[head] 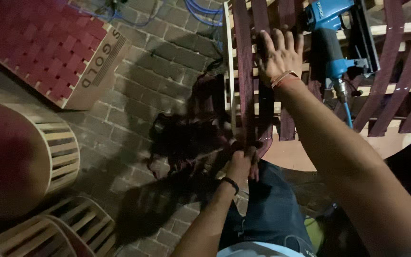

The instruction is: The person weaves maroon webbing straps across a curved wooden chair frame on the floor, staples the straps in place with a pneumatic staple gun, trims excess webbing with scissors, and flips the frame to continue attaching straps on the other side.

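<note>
My right hand (278, 53) lies flat with fingers spread on dark red webbing straps (244, 71) stretched over a wooden frame (228, 66). My left hand (241, 162) is closed around the loose lower end of one strap near the frame's front edge. A pile of loose dark red webbing (186, 138) lies on the brick floor just left of that hand. A blue pneumatic stapler (330, 38) rests on the frame right of my right hand, untouched.
More red straps (405, 66) cross the frame at the right. A woven red panel (34, 43) leans at top left. Curved slatted wooden frames (58, 152) stand at the left and bottom left. Blue hoses (200, 12) run across the brick floor (158, 62).
</note>
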